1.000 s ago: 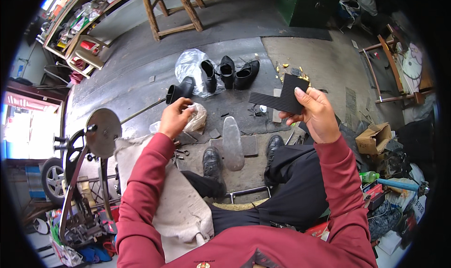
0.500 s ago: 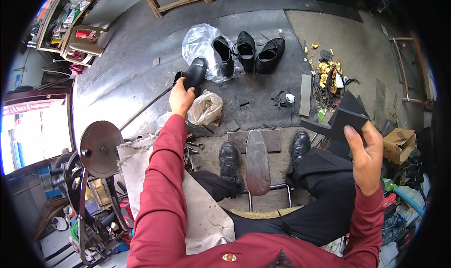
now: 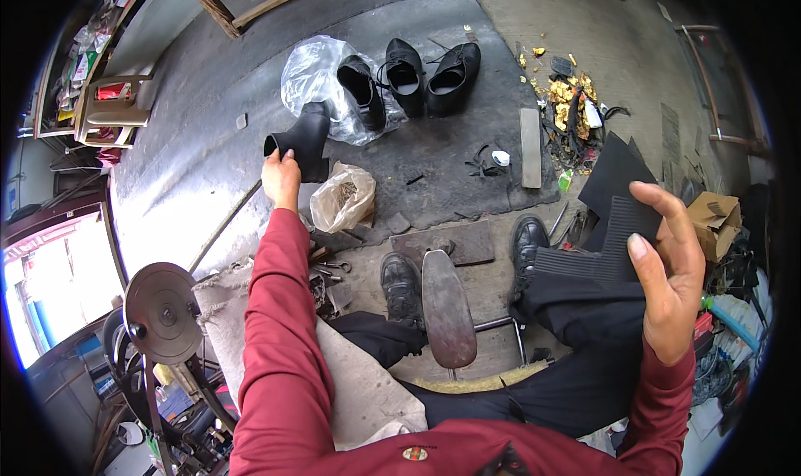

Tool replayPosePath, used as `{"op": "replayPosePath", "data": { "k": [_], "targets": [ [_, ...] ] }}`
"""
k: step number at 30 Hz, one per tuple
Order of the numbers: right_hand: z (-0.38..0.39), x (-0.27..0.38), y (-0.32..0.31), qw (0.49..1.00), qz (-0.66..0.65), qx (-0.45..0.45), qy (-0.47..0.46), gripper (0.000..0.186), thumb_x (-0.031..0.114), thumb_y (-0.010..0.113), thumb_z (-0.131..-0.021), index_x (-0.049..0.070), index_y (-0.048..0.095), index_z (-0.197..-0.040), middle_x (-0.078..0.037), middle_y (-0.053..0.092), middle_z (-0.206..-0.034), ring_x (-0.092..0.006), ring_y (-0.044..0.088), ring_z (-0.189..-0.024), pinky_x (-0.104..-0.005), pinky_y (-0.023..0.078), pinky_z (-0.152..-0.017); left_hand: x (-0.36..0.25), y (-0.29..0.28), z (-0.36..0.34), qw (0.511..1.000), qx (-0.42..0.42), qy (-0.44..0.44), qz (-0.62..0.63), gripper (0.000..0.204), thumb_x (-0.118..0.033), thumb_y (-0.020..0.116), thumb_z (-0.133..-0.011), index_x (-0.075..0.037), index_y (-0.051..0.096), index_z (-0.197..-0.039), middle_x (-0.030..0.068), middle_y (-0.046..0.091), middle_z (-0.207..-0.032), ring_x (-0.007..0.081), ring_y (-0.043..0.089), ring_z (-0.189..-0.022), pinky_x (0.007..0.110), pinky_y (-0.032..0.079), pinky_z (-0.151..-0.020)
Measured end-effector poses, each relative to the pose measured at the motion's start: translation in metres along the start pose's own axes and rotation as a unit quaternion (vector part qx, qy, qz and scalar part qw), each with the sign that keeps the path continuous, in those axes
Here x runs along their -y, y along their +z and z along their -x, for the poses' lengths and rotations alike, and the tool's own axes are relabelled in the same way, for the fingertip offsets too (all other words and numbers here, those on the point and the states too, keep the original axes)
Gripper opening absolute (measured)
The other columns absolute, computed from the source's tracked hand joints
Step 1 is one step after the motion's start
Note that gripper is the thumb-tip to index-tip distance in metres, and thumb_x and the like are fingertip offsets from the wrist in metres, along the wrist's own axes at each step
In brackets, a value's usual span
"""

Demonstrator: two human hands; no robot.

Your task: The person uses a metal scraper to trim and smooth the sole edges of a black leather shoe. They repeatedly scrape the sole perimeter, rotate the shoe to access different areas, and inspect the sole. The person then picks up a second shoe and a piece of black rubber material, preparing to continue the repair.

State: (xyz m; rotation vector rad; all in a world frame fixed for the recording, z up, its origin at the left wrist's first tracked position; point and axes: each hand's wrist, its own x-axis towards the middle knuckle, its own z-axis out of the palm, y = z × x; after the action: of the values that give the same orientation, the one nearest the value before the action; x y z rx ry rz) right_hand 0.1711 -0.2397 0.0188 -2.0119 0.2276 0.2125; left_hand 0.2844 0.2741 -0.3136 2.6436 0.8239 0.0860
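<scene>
My left hand reaches out to the far left and grips the top edge of a black ankle boot. The boot's sole side faces away and is partly hidden. Over my right thigh, my right hand has its thumb and fingers apart. Just beside it an L-shaped piece of ribbed black rubber sheet rests at my right knee, clear of the fingertips. Behind that piece stands a larger flat black sheet. Three black lace-up shoes, the middle one among them, stand in a row on the floor mat.
A clear plastic bag lies beside the shoes, a small bag of nails or bits nearer. Between my feet rises a metal shoe last. Scraps lie right; a wheel machine stands left.
My right hand has let go of the black rubber piece, which now lies lower with its ribbed face showing. My left hand still holds the boot. The whole view has shifted.
</scene>
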Motion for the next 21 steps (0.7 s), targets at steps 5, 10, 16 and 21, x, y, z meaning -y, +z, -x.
{"op": "replayPosePath", "data": {
  "k": [5, 10, 16, 21],
  "targets": [
    [0.004, -0.002, -0.006, 0.986, -0.165, 0.032, -0.02, 0.039, 0.008, 0.048, -0.087, -0.004, 0.056, -0.123, -0.007, 0.061, -0.111, -0.0097, 0.055, -0.094, -0.0235, 0.043, -0.086, -0.06, -0.047, 0.007, 0.892, -0.021, -0.066, 0.447, 0.016, -0.02, 0.06, -0.101, -0.006, 0.068, -0.1, 0.0014, 0.065, -0.076, 0.0117, 0.06, -0.057, 0.028, 0.042, -0.041],
    [0.006, -0.002, -0.012, 0.942, -0.313, 0.119, -0.013, 0.023, 0.025, 0.048, -0.092, 0.003, 0.052, -0.096, -0.006, 0.053, -0.084, -0.009, 0.046, -0.059, -0.0226, 0.038, -0.053, -0.127, -0.127, 0.039, 0.747, 0.014, -0.125, 0.653, 0.019, -0.022, 0.059, -0.101, -0.007, 0.062, -0.112, 0.009, 0.066, -0.101, 0.027, 0.068, -0.076, 0.044, 0.056, -0.052],
    [0.023, 0.004, 0.008, 0.952, -0.175, 0.242, -0.074, 0.038, 0.027, 0.069, -0.092, 0.001, 0.056, -0.118, -0.003, 0.06, -0.085, -0.0071, 0.054, -0.074, -0.0215, 0.042, -0.067, -0.161, -0.204, 0.15, 0.55, 0.153, -0.04, 0.82, 0.034, -0.017, 0.041, -0.106, 0.005, 0.055, -0.128, 0.0185, 0.065, -0.125, 0.0343, 0.065, -0.113, 0.049, 0.05, -0.106],
    [0.054, 0.004, 0.045, 0.93, -0.132, 0.29, -0.182, 0.103, 0.042, 0.087, -0.078, 0.013, 0.028, -0.157, -0.007, 0.067, -0.106, -0.0191, 0.06, -0.11, -0.0479, 0.043, -0.102, -0.171, -0.224, 0.262, 0.481, 0.191, -0.048, 0.854, 0.043, -0.022, 0.034, -0.109, 0.008, 0.051, -0.136, 0.0221, 0.061, -0.135, 0.035, 0.06, -0.125, 0.049, 0.044, -0.113]
  ]
}}
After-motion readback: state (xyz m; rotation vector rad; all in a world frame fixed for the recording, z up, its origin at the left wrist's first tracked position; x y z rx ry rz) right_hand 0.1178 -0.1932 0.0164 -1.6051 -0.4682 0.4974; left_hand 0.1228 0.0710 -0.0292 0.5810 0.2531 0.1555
